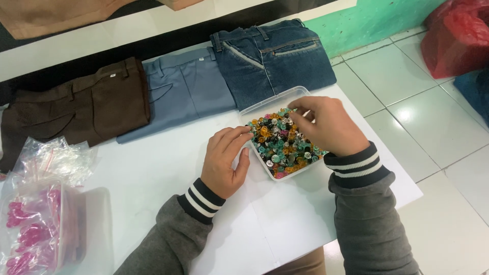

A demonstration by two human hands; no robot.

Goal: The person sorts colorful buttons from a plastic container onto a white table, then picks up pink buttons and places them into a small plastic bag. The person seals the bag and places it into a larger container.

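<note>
A clear plastic tray point(254, 108) heaped with small buttons point(283, 144) in teal, amber, black and silver sits near the right-hand end of the white table point(153, 173), angled corner-on to us, which puts its near corner between both of our hands. Our left hand point(225, 160) rests on the tabletop against the tray's near-left wall, fingers point(237, 137) loosely curled over the rim, apparently to steady the light container while the other hand works. Our right hand point(329, 125) hovers over the far side of the heap with fingertips drawn together in a pinch; whether a button is caught between them we cannot tell, since the knuckles hide the tips.

Just behind the tray, three pairs of folded trousers lie side by side along the table's far edge, waistbands away from us: dark blue jeans point(272, 58) nearest the tray, grey-blue trousers point(178, 91) in the middle, brown trousers point(76, 107) at the left. At the near-left corner, well apart from the hands, we see a clear box of pink pieces point(30, 231) and crumpled small clear bags point(53, 158). A red plastic bag point(453, 38) sits on the tiled floor to the right.
</note>
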